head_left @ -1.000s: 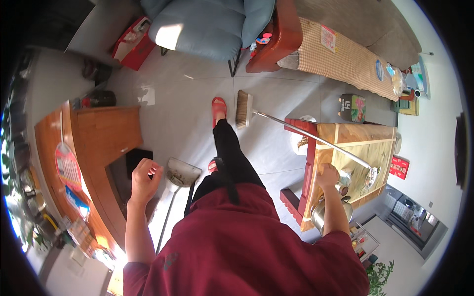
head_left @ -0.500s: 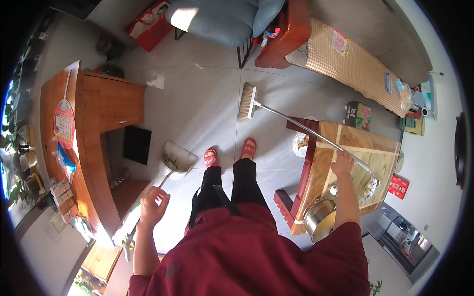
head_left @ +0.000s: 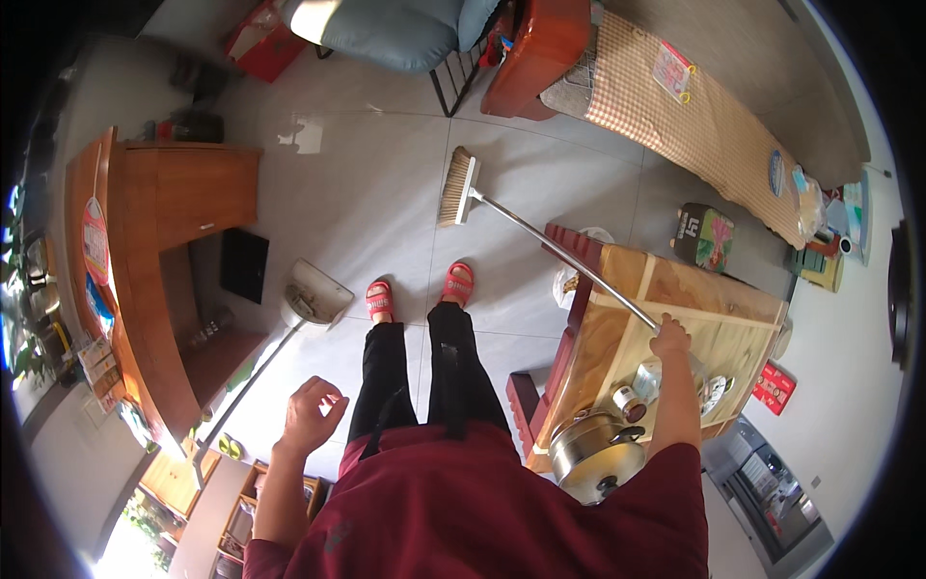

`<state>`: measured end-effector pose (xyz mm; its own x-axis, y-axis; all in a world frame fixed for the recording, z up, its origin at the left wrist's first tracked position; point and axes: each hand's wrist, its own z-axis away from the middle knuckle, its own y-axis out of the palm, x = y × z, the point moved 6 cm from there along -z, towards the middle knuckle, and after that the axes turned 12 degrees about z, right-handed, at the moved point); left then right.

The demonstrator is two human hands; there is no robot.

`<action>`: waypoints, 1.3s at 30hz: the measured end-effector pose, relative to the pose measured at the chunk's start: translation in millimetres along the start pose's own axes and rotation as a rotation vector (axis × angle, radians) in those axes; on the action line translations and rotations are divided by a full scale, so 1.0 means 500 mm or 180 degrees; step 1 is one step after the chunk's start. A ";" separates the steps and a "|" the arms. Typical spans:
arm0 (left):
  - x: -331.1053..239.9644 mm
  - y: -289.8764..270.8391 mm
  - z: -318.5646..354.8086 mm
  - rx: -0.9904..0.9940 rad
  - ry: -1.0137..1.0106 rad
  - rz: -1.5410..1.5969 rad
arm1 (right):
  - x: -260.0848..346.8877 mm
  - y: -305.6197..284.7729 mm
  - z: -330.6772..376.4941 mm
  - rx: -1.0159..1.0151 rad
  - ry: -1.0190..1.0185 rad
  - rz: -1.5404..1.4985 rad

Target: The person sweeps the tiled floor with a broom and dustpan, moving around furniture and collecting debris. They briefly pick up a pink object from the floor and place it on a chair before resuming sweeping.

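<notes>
1. My right hand, right of centre, has its fingers wrapped round the upper part of the broom. The broom's handle slants to the upper centre, where the bristle head meets the grey floor.

2. My left hand, lower left of centre, grasps nothing; its fingers are loosely bent. Nearest it, the dustpan sits on the floor at left of centre, holding some debris.

3. My main worry is the wooden table at the right: the handle passes over its corner, and I cannot tell whether they touch. A wide swing could catch that edge and jar my grip.

4. Dropping my right forearm could knock the glass container, the small jar or the lidded metal pot beneath it.

5. A careless step or bristle stroke could tip the dustpan and scatter its load.

6. As for writing, my red slippers bear pale lettering. Print also shows on the dark box with a green-and-pink picture, the red box at far right, and the pink-and-white card at upper right. The jar's label is too small to read.
</notes>
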<state>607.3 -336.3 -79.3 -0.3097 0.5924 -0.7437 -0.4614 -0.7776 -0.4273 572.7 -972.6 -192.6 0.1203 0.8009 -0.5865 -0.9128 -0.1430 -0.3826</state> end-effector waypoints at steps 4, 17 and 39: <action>-0.002 0.016 0.008 -0.0215 -0.0048 0.0080 | 0.070 0.034 -0.006 0.1490 -0.1301 -0.0516; 0.075 0.025 0.055 -0.0270 -0.0081 0.0461 | 0.343 0.034 0.352 0.0872 -0.1759 -0.2849; 0.262 -0.084 0.264 -0.1959 -0.1022 0.0995 | 0.430 -0.327 0.364 -0.1082 -0.2224 -0.0961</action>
<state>476.2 -198.1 -91.1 -0.6197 0.2845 -0.7314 0.2053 -0.8408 -0.5009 676.9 -671.4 -126.2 -0.0310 0.9933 0.1110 -0.6991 0.0578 -0.7127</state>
